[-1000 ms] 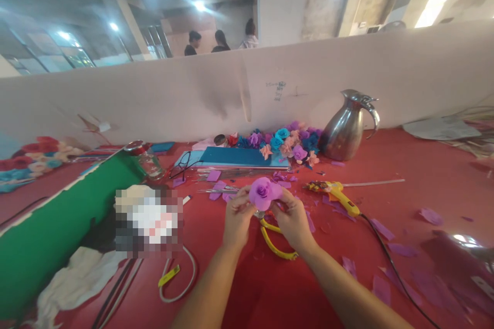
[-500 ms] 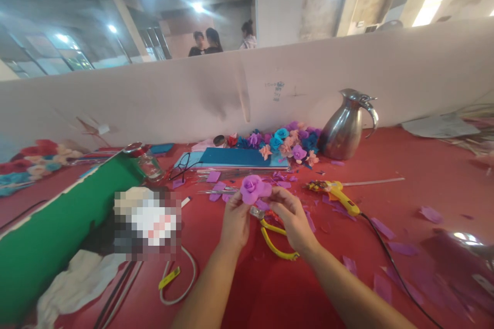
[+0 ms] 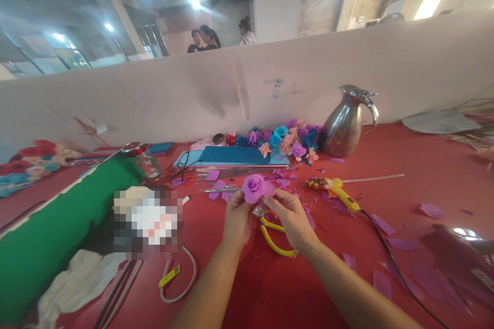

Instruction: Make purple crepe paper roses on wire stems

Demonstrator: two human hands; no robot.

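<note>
A purple paper rose (image 3: 255,188) is held up between my two hands, its open face turned toward me. My left hand (image 3: 237,220) grips it from the left, low at its base. From the other side, the fingers of my right hand (image 3: 290,214) pinch the right edge of its petals. Below the rose, yellow-handled pliers (image 3: 278,253) lie on the red table, partly covered by my right hand. Cut purple paper pieces (image 3: 216,188) and thin wires are scattered just behind my hands.
A yellow hot glue gun (image 3: 341,196) with a black cord lies on the right. Behind stand a steel jug (image 3: 343,126), a heap of paper flowers (image 3: 287,140) and blue paper sheets (image 3: 235,156). On the left are a glass jar (image 3: 144,162) and a green board (image 3: 77,223).
The rose has turned slightly, and its outer petals now spread wider and flatter between my hands. Both hands have stayed close to the same place.
</note>
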